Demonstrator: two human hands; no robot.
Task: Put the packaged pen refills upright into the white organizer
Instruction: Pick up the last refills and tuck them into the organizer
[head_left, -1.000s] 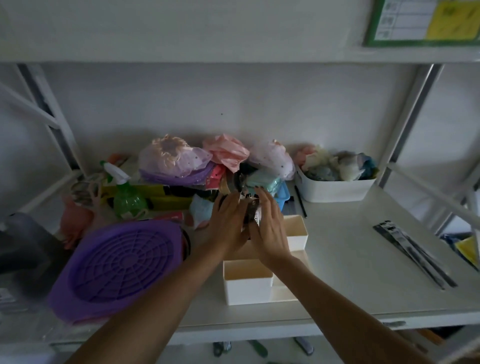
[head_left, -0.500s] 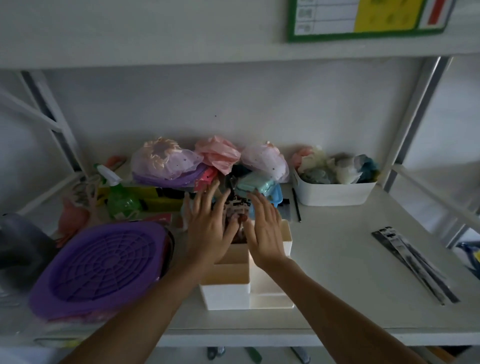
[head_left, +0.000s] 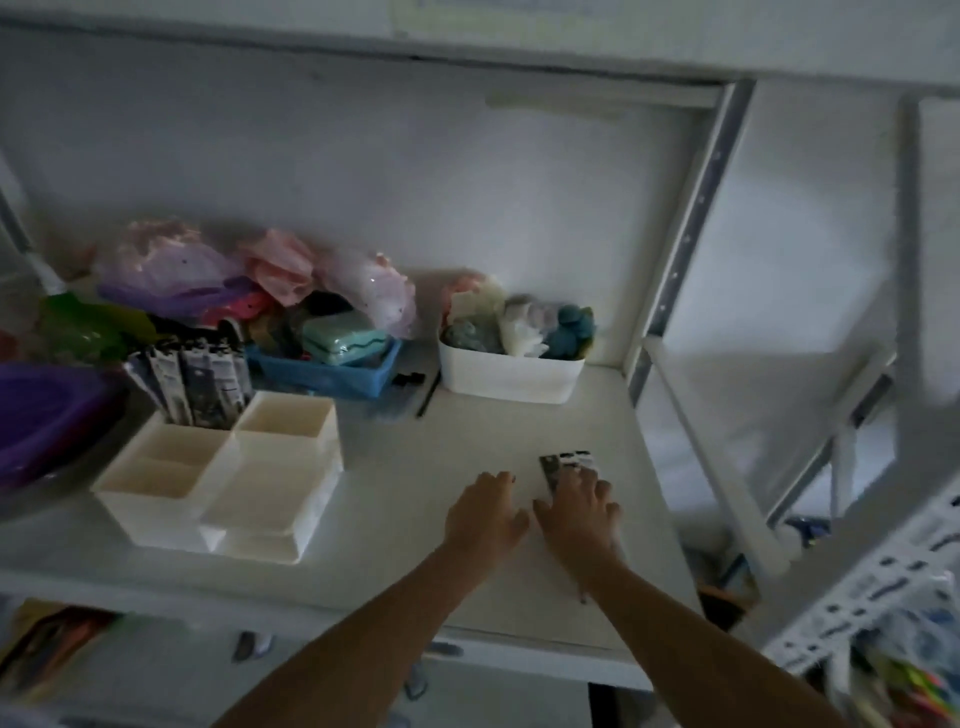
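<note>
The white organizer (head_left: 270, 499) stands on the shelf at the left, with several open compartments. Several packaged pen refills (head_left: 195, 382) stand upright in its back left compartment. More refill packs (head_left: 566, 461) lie flat on the shelf at the right. My right hand (head_left: 579, 512) rests palm down on these flat packs, its fingers spread over them and hiding most of them. My left hand (head_left: 485, 512) lies flat on the bare shelf just left of the right hand, fingers apart, holding nothing.
A white bin (head_left: 511, 371) of soft items sits at the back, beside a blue basket (head_left: 324, 371) and bagged items. A purple lid (head_left: 47, 415) is at the far left. A metal upright (head_left: 685, 228) and a slanted brace (head_left: 717, 467) bound the right side.
Both hands have left the organizer and moved right to the flat packs on the shelf. The refills they held now stand in the organizer. The view has swung right.
</note>
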